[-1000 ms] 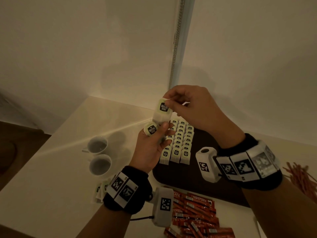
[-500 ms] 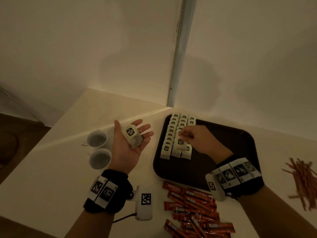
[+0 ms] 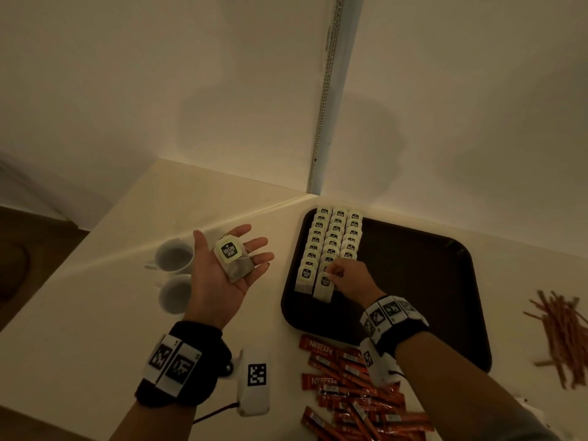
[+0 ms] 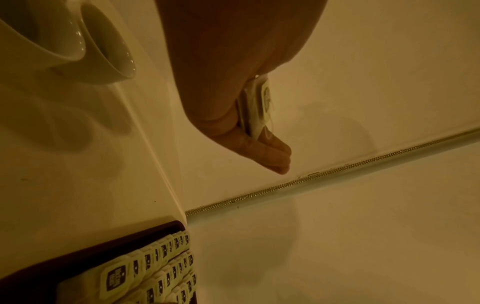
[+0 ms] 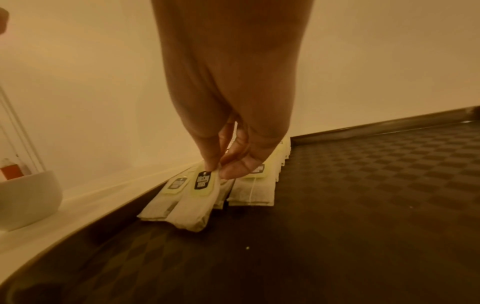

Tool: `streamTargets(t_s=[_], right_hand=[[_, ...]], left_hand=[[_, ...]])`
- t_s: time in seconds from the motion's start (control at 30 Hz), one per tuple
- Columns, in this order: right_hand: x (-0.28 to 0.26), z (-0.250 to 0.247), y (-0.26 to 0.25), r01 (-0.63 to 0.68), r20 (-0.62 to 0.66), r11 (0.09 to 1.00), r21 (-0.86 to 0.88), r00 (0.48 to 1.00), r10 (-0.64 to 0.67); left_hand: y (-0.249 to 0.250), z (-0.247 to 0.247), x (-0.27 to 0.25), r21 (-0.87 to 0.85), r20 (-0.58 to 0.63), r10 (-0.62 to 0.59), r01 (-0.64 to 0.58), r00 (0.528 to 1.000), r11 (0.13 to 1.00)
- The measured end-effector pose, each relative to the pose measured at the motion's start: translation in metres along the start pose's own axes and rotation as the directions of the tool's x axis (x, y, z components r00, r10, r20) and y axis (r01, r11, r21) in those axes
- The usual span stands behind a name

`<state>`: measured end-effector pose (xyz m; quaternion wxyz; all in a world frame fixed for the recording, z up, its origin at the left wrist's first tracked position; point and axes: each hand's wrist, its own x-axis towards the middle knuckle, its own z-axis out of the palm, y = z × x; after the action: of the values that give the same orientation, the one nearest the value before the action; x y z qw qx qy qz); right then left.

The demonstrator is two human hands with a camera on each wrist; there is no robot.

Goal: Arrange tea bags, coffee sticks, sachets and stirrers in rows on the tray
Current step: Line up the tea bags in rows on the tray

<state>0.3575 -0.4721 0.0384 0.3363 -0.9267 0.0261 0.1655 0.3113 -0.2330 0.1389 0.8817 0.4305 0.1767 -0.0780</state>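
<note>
Tea bags stand in three overlapping rows (image 3: 334, 237) along the far left part of our dark tray (image 3: 413, 281), tags facing up. We pinch one tea bag (image 3: 324, 287) by its top edge with our right hand (image 3: 350, 278), thumb and fingertips closed on it at the near end of the middle row, its lower end resting on the tray floor just beside the front bag of the left row. Our left hand (image 3: 222, 268) lies palm up over the table (image 3: 79, 313) to the left of the tray, fingers spread and relaxed, with a small stack of tea bags (image 3: 234, 259) lying loose across the palm and fingers. Two white cups (image 3: 175, 275) sit on the table just left of that hand. Orange coffee sticks (image 3: 356, 386) lie heaped on the table near the tray's front edge, and a loose pile of stirrers (image 3: 563, 335) lies on the table to the right of the tray.
</note>
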Motion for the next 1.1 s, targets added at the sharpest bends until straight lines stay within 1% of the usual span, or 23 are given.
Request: streamTargets(t_s=[0.17, 0.23, 0.3, 0.33, 0.37, 0.43, 0.5, 0.57, 0.6, 0.67, 0.73, 0.77, 0.83, 0.9, 1.0, 1.1], right_hand=[[0.010, 0.006, 0.005, 0.003, -0.023, 1.000, -0.013, 1.000, -0.004], [0.011, 0.005, 0.004, -0.001, -0.040, 1.000, -0.016, 0.999, 0.000], [0.009, 0.001, -0.008, 0.033, -0.117, 0.999, -0.013, 0.992, -0.034], [0.006, -0.004, -0.020, 0.086, -0.170, 0.996, 0.029, 0.982, -0.080], [0.001, -0.010, -0.037, 0.171, -0.212, 0.980, 0.097, 0.966, -0.148], [-0.016, -0.026, -0.080, 0.390, -0.234, 0.896, 0.212, 0.911, -0.341], [-0.034, -0.042, -0.118, 0.541, -0.161, 0.804, 0.246, 0.841, -0.516], [-0.045, -0.051, -0.143, 0.627, -0.119, 0.752, 0.205, 0.778, -0.616], [-0.047, -0.055, -0.151, 0.652, -0.133, 0.736, 0.186, 0.758, -0.638], [-0.050, -0.066, -0.162, 0.670, -0.177, 0.721, 0.176, 0.742, -0.647], [-0.053, -0.080, -0.171, 0.688, -0.218, 0.708, 0.158, 0.724, -0.655], [-0.055, -0.088, -0.175, 0.702, -0.242, 0.697, 0.147, 0.709, -0.663], [-0.060, -0.105, -0.183, 0.725, -0.280, 0.673, 0.146, 0.683, -0.675], [-0.065, -0.119, -0.190, 0.745, -0.296, 0.654, 0.131, 0.659, -0.691], [-0.073, -0.132, -0.199, 0.768, -0.291, 0.637, 0.063, 0.625, -0.725], [-0.081, -0.138, -0.206, 0.774, -0.290, 0.633, -0.023, 0.601, -0.745]], left_hand=[[0.000, -0.003, 0.001, 0.021, 0.003, 0.012, -0.012, 1.000, 1.000], [0.000, -0.003, 0.000, 0.040, 0.023, 0.004, -0.005, 1.000, 0.999], [0.000, -0.002, 0.000, 0.088, 0.051, -0.008, 0.003, 0.999, 0.996], [0.000, -0.001, 0.001, 0.122, 0.068, -0.011, 0.003, 0.998, 0.992], [0.000, 0.000, 0.001, 0.161, 0.090, -0.011, -0.004, 0.996, 0.987], [0.001, 0.007, 0.002, 0.254, 0.130, -0.004, -0.030, 0.991, 0.967], [0.001, 0.017, 0.004, 0.337, 0.153, 0.036, -0.086, 0.988, 0.938], [0.005, 0.029, 0.004, 0.375, 0.170, 0.105, -0.163, 0.980, 0.913], [0.008, 0.034, 0.003, 0.380, 0.190, 0.128, -0.194, 0.973, 0.904], [0.015, 0.044, 0.002, 0.363, 0.239, 0.158, -0.239, 0.958, 0.900], [0.022, 0.049, 0.001, 0.303, 0.276, 0.193, -0.275, 0.942, 0.912], [0.024, 0.050, 0.000, 0.265, 0.298, 0.222, -0.303, 0.929, 0.915], [0.026, 0.051, -0.001, 0.207, 0.340, 0.313, -0.395, 0.887, 0.895], [0.025, 0.053, -0.004, 0.213, 0.344, 0.387, -0.472, 0.856, 0.855], [0.022, 0.060, -0.008, 0.208, 0.332, 0.418, -0.498, 0.846, 0.842], [0.019, 0.067, -0.010, 0.154, 0.368, 0.414, -0.494, 0.833, 0.856]])
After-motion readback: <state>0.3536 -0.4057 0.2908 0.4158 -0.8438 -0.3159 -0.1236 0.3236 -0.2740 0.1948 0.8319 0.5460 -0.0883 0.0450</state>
